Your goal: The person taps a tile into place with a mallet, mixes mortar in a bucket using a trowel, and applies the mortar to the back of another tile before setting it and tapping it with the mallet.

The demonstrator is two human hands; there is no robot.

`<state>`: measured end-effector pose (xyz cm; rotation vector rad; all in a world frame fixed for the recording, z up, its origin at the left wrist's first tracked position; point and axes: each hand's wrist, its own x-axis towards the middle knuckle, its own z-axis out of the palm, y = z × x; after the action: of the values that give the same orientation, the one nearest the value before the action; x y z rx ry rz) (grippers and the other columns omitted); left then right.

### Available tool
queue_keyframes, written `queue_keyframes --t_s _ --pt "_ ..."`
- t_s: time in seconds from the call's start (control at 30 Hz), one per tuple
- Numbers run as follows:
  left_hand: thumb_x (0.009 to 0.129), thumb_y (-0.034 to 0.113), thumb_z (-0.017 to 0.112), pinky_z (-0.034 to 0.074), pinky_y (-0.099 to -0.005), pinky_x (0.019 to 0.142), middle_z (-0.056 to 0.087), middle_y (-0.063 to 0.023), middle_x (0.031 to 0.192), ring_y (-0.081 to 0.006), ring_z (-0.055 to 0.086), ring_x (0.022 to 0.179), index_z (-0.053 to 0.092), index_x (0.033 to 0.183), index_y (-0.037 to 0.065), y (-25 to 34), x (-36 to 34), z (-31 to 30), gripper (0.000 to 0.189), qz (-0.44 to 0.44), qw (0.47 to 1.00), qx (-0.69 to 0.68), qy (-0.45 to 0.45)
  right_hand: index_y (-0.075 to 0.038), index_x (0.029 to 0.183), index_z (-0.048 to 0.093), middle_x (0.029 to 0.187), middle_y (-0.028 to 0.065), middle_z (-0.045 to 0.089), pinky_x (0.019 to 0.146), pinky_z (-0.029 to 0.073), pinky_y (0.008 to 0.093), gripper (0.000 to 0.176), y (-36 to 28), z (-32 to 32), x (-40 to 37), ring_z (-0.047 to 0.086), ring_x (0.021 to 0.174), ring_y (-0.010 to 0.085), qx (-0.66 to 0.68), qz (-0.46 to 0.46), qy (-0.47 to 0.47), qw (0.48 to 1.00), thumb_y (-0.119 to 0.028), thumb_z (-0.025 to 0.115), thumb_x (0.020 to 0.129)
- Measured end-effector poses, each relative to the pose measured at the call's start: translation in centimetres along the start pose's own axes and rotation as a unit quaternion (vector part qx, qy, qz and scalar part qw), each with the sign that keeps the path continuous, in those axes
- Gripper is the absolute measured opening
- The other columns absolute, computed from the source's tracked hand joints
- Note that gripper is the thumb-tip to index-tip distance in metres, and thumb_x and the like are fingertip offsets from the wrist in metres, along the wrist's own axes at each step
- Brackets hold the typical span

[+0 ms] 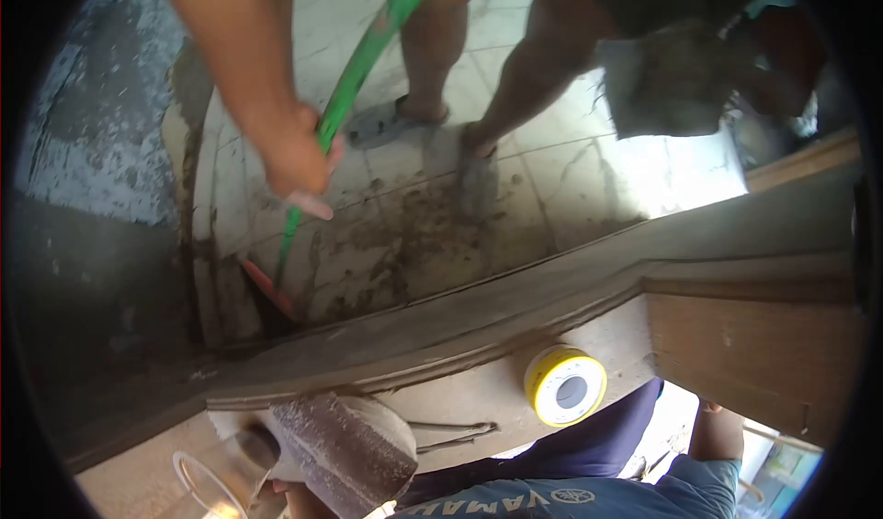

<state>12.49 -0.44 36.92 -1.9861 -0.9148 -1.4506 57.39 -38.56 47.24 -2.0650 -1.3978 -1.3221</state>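
Note:
My right hand (299,156) comes in from the top left with its fingers wrapped round a long tool with a green handle (368,50). The handle slants down to the floor, where a reddish edge (269,285) meets a dark corner; the kind of tool is not clear. My left hand does not show. Beneath the tool lies a pale tiled floor (543,174), smeared with dark dirt (395,252). Two bare legs in grey slippers (476,183) stand on it, seen upside down, beside my right arm.
A raised ledge (478,280) crosses the view. It carries a yellow-and-white tape roll (543,363), a clear plastic cup (198,468), a grey rough-surfaced piece (345,445) and thin metal prongs (455,434). Beyond is another person in a blue shirt (607,501). Grey cloth-like sheet (662,87) hangs upper right.

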Motion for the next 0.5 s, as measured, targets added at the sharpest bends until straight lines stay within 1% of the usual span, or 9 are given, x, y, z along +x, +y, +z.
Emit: queue_keyframes --t_s 0.1,0.13,0.17,0.2,0.3,0.4,0.47,0.5 --pt "0.1 0.048 0.038 0.033 -0.0615 0.107 0.025 -0.0286 0.145 -0.0441 0.028 0.138 0.047 0.13 -0.001 0.4 -0.6 1.7 0.058 0.01 1.0 -0.01 0.004 0.0 0.136 0.045 0.14 0.0171 0.04 0.11 0.026 0.0442 0.075 -0.6 0.3 0.3 0.028 0.135 0.0317 0.017 0.006 0.006 1.0 -0.058 0.058 0.089" --pt "0.1 0.048 0.038 0.033 -0.0615 0.107 0.025 -0.0287 0.145 -0.0441 0.028 0.138 0.047 0.129 -0.001 0.7 -0.7 2.4 0.058 0.01 1.0 -0.019 0.01 0.0 0.136 0.045 0.139 0.0169 0.04 0.11 0.026 0.044 0.076 -0.8 0.4 0.4 0.028 0.135 0.0314 0.026 0.01 0.014 1.0 -0.058 0.058 0.089" --pt "0.1 0.049 0.038 0.034 -0.0616 0.107 0.025 -0.0288 0.145 -0.0442 0.028 0.138 0.047 0.129 -0.001 0.9 -1.1 3.1 0.058 0.011 0.999 -0.031 0.017 0.0 0.136 0.045 0.139 0.0169 0.04 0.11 0.026 0.044 0.076 -1.0 0.7 0.8 0.028 0.135 0.0314 -0.005 0.002 0.029 1.0 -0.058 0.058 0.089" --pt "0.1 0.049 0.038 0.034 -0.0616 0.107 0.025 -0.0289 0.145 -0.0442 0.028 0.138 0.048 0.129 -0.001 0.8 -1.4 3.3 0.058 0.011 0.999 -0.039 0.024 0.0 0.136 0.045 0.139 0.0168 0.04 0.109 0.026 0.0437 0.076 -1.3 0.8 1.3 0.027 0.135 0.0311 0.011 0.005 0.045 0.999 -0.059 0.058 0.089" --pt "0.1 0.05 0.038 0.034 -0.0618 0.107 0.025 -0.0291 0.144 -0.0443 0.028 0.138 0.048 0.128 -0.001 0.4 -2.2 2.6 0.058 0.009 0.998 -0.051 0.029 0.001 0.135 0.046 0.138 0.0163 0.041 0.109 0.025 0.043 0.078 -1.0 2.5 2.3 0.027 0.134 0.0302 0.102 0.012 0.09 0.991 -0.06 0.059 0.088" --pt "0.1 0.05 0.037 0.034 -0.0619 0.107 0.025 -0.0294 0.144 -0.0445 0.028 0.138 0.049 0.127 -0.001 -0.5 -2.4 1.8 0.059 0.007 0.998 -0.062 0.016 0.001 0.134 0.046 0.137 0.0159 0.041 0.108 0.024 0.0425 0.079 -0.8 3.3 3.6 0.026 0.133 0.0295 0.139 0.011 0.14 0.98 -0.061 0.059 0.087" --pt "0.1 0.051 0.037 0.034 -0.062 0.107 0.026 -0.0296 0.144 -0.0446 0.028 0.138 0.05 0.126 -0.001 -1.2 -2.5 1.6 0.059 0.004 0.998 -0.068 0.01 0.001 0.134 0.046 0.137 0.0157 0.042 0.108 0.023 0.0421 0.08 -0.9 3.0 3.5 0.026 0.132 0.029 0.142 0.008 0.149 0.979 -0.062 0.06 0.086" --pt "0.1 0.051 0.037 0.034 -0.062 0.107 0.026 -0.0297 0.144 -0.0446 0.028 0.138 0.05 0.126 -0.001 -1.3 -2.5 1.2 0.059 0.001 0.998 -0.064 0.008 0.002 0.152 0.023 0.155 0.0313 0.014 0.118 0.021 0.053 0.084 -0.8 3.1 2.9 0.01 0.149 0.0429 0.143 -0.007 0.12 0.982 -0.054 0.049 0.095"
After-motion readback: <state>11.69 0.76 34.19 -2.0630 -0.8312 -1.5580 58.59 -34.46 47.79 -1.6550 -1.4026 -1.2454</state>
